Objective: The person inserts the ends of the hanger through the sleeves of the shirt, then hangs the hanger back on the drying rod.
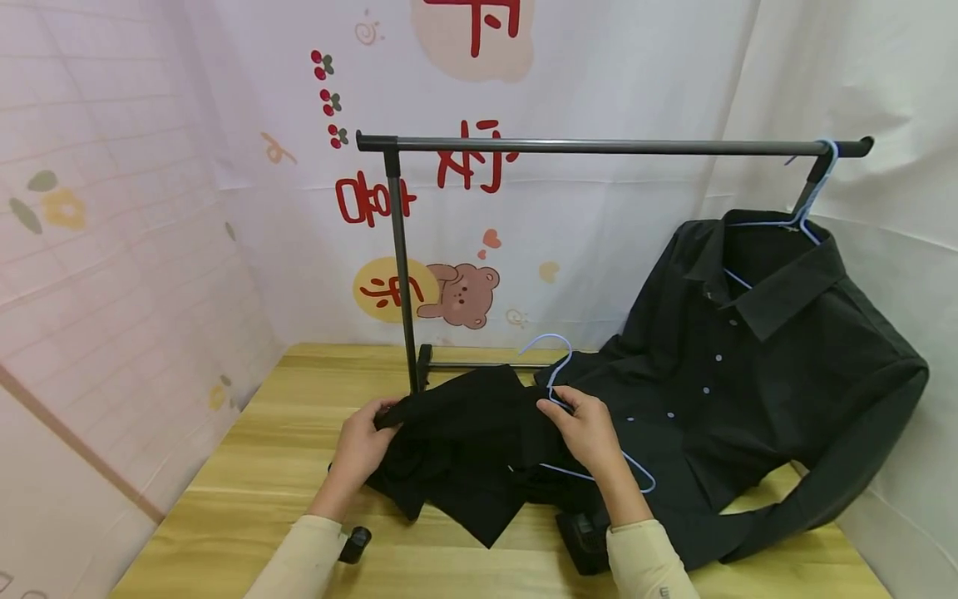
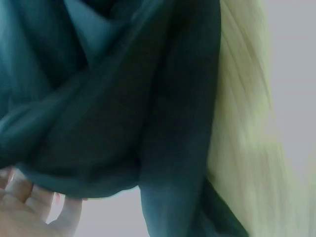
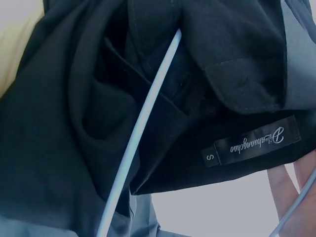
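Left fingers (image 1: pixel 370 415) pinch black shirt (image 1: pixel 464 424) | right fingers (image 1: pixel 572 398) hold blue hanger (image 3: pixel 142 122) | Risk: sideways tugging may snag hanger's bare corner, below right fingers, on hung button-up (image 1: pixel 778 383)

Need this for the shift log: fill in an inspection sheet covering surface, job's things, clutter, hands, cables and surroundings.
Surface: wood-grain table, bearing clothing.
Job's things: black garment, bunched, with an S tag inside; pale blue hanger partly covered by it, hook exposed.
Clutter: small black piece near the left sleeve, possibly a rack foot; dark boxy object by the right forearm, unidentified.
Hands: left hand pinches the garment's edge; right hand grips below the hanger's hook.
Cables: nothing seen.
Surroundings: metal rack with a black shirt hung at its right end; printed backdrop behind.
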Tool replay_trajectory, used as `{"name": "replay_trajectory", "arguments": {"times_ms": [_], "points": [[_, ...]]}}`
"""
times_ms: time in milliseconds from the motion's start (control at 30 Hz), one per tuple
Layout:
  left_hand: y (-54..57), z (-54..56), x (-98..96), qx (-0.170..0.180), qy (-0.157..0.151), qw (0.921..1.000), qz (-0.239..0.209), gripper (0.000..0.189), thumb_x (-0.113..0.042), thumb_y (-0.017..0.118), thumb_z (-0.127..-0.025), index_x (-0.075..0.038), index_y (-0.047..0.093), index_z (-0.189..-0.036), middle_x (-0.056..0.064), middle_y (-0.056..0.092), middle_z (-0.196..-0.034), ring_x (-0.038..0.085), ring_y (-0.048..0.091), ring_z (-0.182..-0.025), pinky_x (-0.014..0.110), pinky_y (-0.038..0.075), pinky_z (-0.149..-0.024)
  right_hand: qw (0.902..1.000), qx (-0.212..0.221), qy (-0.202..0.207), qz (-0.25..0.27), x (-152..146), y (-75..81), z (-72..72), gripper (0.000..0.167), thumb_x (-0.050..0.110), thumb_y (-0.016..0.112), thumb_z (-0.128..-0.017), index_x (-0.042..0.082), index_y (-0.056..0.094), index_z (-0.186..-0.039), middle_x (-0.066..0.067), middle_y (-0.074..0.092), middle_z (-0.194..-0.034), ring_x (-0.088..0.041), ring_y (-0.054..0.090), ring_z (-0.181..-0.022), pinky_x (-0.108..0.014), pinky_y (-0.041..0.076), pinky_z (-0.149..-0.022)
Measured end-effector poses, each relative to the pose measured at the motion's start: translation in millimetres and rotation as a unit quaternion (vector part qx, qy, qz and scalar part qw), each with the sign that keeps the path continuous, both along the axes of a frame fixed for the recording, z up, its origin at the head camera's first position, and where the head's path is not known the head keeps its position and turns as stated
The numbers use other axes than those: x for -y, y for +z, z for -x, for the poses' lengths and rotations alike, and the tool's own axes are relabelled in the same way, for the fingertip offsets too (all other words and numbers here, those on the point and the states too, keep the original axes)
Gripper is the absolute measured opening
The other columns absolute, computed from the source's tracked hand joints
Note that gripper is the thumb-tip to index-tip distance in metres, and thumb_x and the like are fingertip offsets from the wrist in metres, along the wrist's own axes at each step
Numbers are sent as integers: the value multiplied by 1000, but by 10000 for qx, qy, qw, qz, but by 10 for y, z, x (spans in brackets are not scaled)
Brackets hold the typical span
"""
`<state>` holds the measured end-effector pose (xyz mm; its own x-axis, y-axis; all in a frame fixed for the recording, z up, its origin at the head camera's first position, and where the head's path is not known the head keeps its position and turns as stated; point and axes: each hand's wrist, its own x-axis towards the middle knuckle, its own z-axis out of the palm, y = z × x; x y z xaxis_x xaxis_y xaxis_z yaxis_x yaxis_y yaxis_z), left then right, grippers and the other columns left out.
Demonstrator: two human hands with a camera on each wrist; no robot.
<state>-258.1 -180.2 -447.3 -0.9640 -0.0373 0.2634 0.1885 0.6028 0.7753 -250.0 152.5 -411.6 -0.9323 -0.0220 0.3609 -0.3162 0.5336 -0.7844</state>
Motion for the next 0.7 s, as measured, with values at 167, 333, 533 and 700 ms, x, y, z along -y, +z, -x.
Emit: {"name": "replay_trajectory", "arguments": {"times_ms": [167, 333, 533, 700], "points": [[41, 43, 229, 309, 230, 9984, -419, 21, -10, 63, -97, -4, 71, -116, 12, 70, -107, 29, 63, -101, 45, 49, -88, 9998, 159, 112, 25, -69, 44, -6, 18, 21, 72, -92, 9, 75, -105, 0, 68, -87, -16, 56, -77, -31, 47, -71], [203, 74, 319, 478, 206, 9949, -867, 29, -18, 54, -104, -2, 67, -124, 15, 67, -118, 29, 60, -110, 43, 48, -92, 9986, 197, 410, 283, -169, 99, -11, 17, 22, 70, -94, 7, 73, -101, 1, 55, -71, -13, 48, -64, -27, 42, -61], [470, 97, 256, 646, -615, 9757, -2000, 31, -22, 47, -107, 5, 55, -120, 14, 58, -107, 23, 50, -104, 33, 39, -91, 9925, -175, -389, 1149, -207, 174, -1, 24, 26, 70, -94, 2, 72, -96, 1, 46, -60, -11, 42, -52, -25, 37, -50], [483, 108, 241, 851, -1091, 9707, -1964, 34, -20, 62, -100, 3, 55, -123, 4, 59, -102, 15, 53, -93, 22, 45, -81, 9881, -231, -947, 1188, -208, 185, 0, 26, 23, 72, -93, 3, 74, -109, -3, 67, -80, -10, 54, -68, -21, 44, -60]]}}
